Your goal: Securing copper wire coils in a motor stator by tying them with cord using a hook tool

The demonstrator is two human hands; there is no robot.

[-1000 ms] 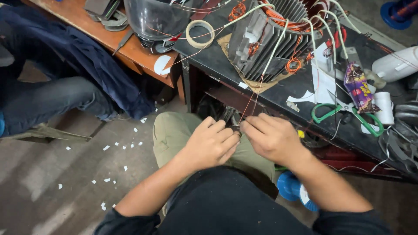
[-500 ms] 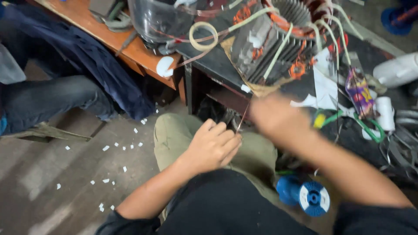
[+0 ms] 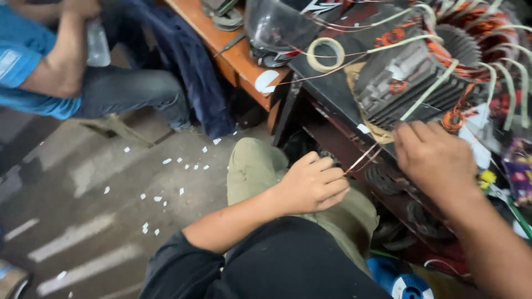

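The left hand point(image 3: 313, 185) is curling into a loose fist, knuckles up, forearm bare and angling out from a dark sleeve. The right hand point(image 3: 438, 160) is reaching forward just beyond it, palm down, fingers point(image 3: 413, 135) bending downward.

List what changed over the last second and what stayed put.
The right hand left the left hand and moved up toward the motor stator on the bench, so the copper wires now stretch between the two hands. The camera view swung left, bringing in a seated person in a blue shirt. The left hand stayed closed on the wire ends above the knee; the tape roll lies as before.
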